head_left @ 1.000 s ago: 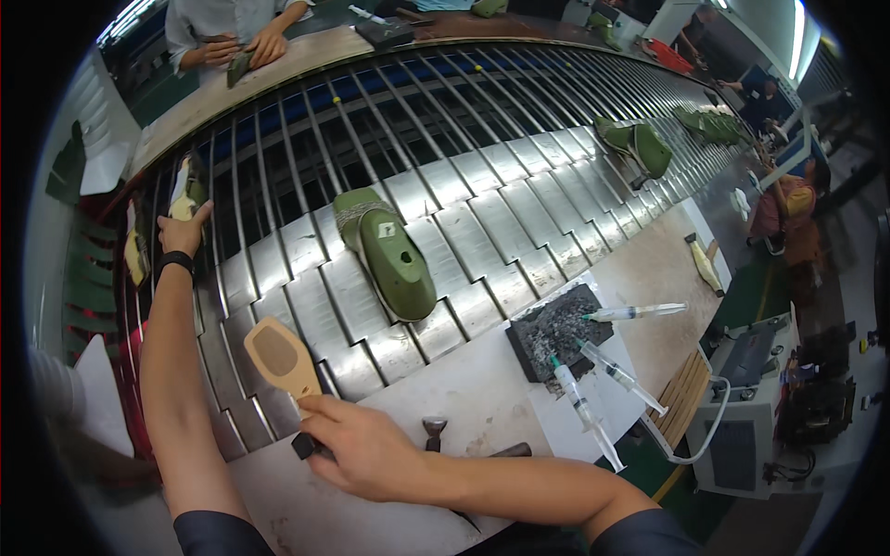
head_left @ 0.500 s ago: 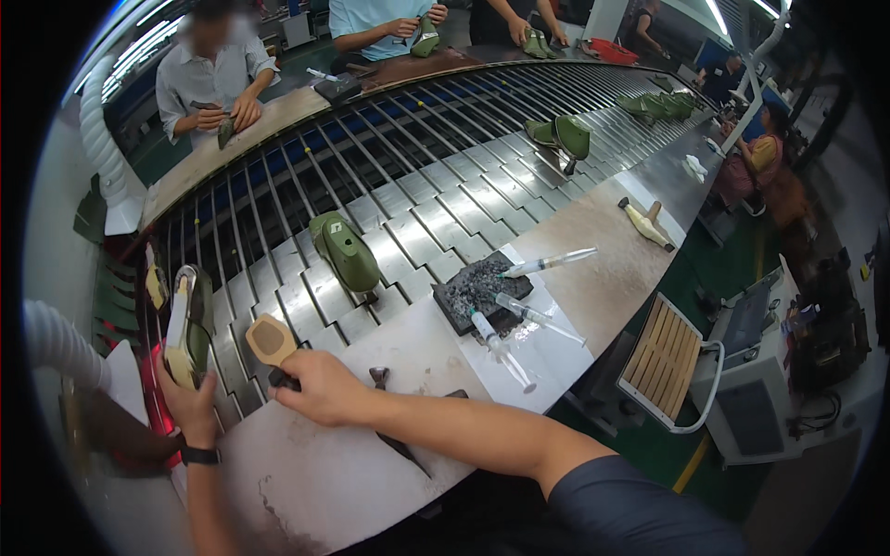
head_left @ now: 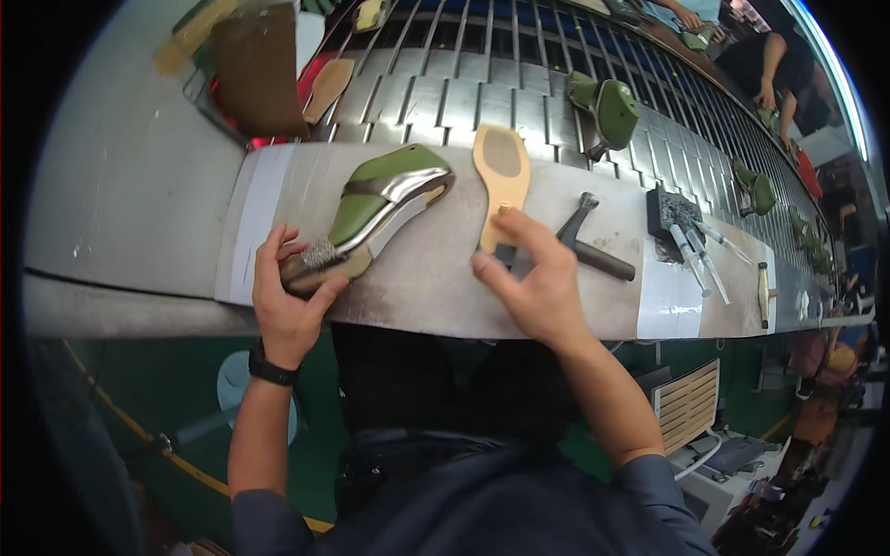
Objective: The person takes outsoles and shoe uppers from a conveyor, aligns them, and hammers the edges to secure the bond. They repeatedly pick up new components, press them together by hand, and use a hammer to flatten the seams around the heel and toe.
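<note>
My left hand [head_left: 289,301] is wrapped round the heel end of a shoe [head_left: 385,199], its thumb on the near side. The shoe has a green and silver upper and lies tilted on the worktable [head_left: 417,287], toe pointing away. My right hand [head_left: 542,283] has its thumb and fingers at the dark heel end of a beige shoe sole [head_left: 502,167], to the right of the shoe. The sole's forepart, with a grey-brown patch, points at the conveyor. A dark hammer [head_left: 598,259] lies just right of my right hand.
Beyond the table runs a slatted metal conveyor [head_left: 464,97] carrying green shoes [head_left: 615,116]. Several syringes [head_left: 691,259] lean on a black block [head_left: 669,211] at right. Another beige sole [head_left: 329,88] stands at far left near a brown flap [head_left: 260,74]. People work across the conveyor.
My left hand has brought the shoe from beside the conveyor onto the table. My right hand has lowered the sole toward the tabletop. The view has swung left and down.
</note>
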### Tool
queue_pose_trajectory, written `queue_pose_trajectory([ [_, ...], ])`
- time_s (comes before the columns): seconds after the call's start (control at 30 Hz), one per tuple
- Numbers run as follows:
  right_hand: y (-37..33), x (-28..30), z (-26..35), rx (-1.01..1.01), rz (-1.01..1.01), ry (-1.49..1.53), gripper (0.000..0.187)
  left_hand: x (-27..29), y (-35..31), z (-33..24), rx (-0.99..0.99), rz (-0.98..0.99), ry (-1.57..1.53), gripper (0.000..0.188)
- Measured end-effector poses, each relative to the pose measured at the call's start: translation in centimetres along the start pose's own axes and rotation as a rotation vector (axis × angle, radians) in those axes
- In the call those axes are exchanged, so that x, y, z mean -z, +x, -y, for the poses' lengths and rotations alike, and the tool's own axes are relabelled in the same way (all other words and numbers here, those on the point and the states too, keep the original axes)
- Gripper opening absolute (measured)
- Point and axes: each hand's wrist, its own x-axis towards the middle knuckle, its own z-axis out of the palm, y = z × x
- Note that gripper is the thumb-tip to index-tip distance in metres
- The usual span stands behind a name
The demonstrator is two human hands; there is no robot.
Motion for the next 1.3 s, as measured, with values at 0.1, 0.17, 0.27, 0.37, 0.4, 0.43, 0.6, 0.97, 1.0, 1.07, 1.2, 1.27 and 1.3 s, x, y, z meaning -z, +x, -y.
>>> queue_pose_trajectory([
  [0.1,2.1,-0.9,1.8,-0.194,-0.098,0.541,0.038,-1.0,-1.6,1.9,-0.039,-0.131,-0.005,0.087],
  [0.17,3.1,-2.4,2.3,-0.287,-0.134,0.751,0.032,-1.4,-1.9,2.5,-0.044,-0.161,-0.040,0.083],
  [0.27,2.6,-3.8,0.8,-0.461,0.109,0.773,0.032,-1.8,-2.0,2.4,-0.029,-0.168,0.008,0.078],
  [0.37,2.2,-5.1,1.3,-0.437,-0.068,0.615,0.047,-1.7,-1.8,2.8,-0.083,-0.202,0.061,0.074],
  [0.4,3.2,-5.0,1.9,-0.494,-0.092,0.673,0.048,-1.7,-1.9,2.9,-0.074,-0.201,0.063,0.074],
  [0.43,3.5,-5.2,1.9,-0.497,-0.089,0.673,0.048,-1.6,-2.0,2.8,-0.095,-0.173,0.097,0.075],
  [0.6,3.7,-5.5,1.1,-0.494,-0.124,0.608,0.042,-1.7,-1.4,2.1,-0.122,-0.154,0.087,0.067],
  [0.97,-2.4,-1.7,0.6,0.032,-0.147,-0.137,0.036,5.3,5.2,-6.0,0.037,-0.132,-0.522,0.026],
  [1.0,-2.8,-1.3,0.7,-0.080,-0.099,0.048,0.030,4.2,6.2,-5.5,0.044,-0.146,-0.545,0.030],
  [1.07,-5.1,0.0,1.2,-0.175,-0.114,0.263,0.030,2.2,6.9,-6.5,0.009,-0.163,-0.687,0.033],
  [1.2,-14.5,3.6,4.0,-0.404,-0.134,0.984,0.045,1.3,7.3,-6.8,-0.209,-0.161,-0.818,0.036],
  [1.27,-17.2,3.9,3.3,-0.652,-0.150,1.254,0.051,0.0,8.1,-8.1,-0.121,-0.135,-0.946,0.032],
  [1.3,-17.8,3.9,2.9,-0.818,-0.112,1.337,0.053,-0.1,8.9,-9.5,-0.091,-0.095,-0.974,0.030],
])
